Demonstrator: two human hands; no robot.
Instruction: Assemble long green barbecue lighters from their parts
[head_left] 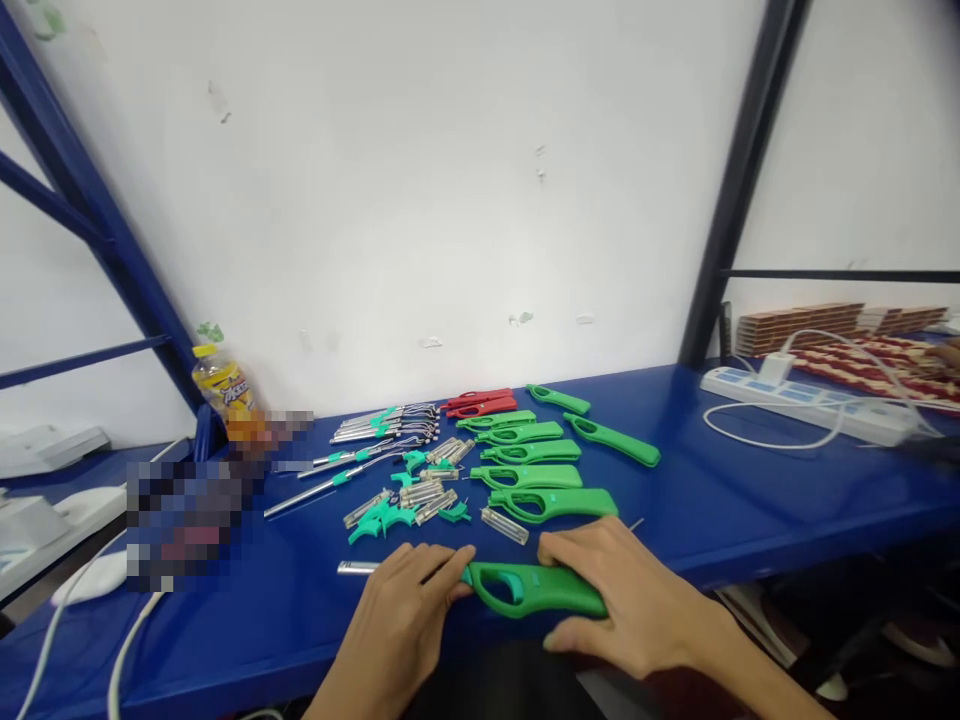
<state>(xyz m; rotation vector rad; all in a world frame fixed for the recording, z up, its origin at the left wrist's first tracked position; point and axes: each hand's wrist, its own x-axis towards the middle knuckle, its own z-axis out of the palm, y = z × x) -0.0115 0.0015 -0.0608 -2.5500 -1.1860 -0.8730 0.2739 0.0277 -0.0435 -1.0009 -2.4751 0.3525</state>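
A green gas lighter (pixel 544 590) with a teal trigger lies level just above the near edge of the blue table. My left hand (pixel 409 610) is closed around its metal tube, whose silver tip shows past the fingers. At the other end, my right hand (pixel 622 590) grips the green handle between thumb and fingers. Just beyond sit a clear fuel cartridge (pixel 504 526), more cartridges (pixel 422 493) and loose teal triggers (pixel 382 515). Green lighter shells (pixel 555 503) are lined up behind my right hand, with red shells (pixel 480 402) at the back.
Metal tubes with wires (pixel 375 425) lie at the back left of the blue table (pixel 675 500). A yellow-capped bottle (pixel 225 385) stands near the left post. A white power strip (pixel 810 400) with cables lies right, beside a patterned cloth (pixel 877 365). Part of the left is pixelated.
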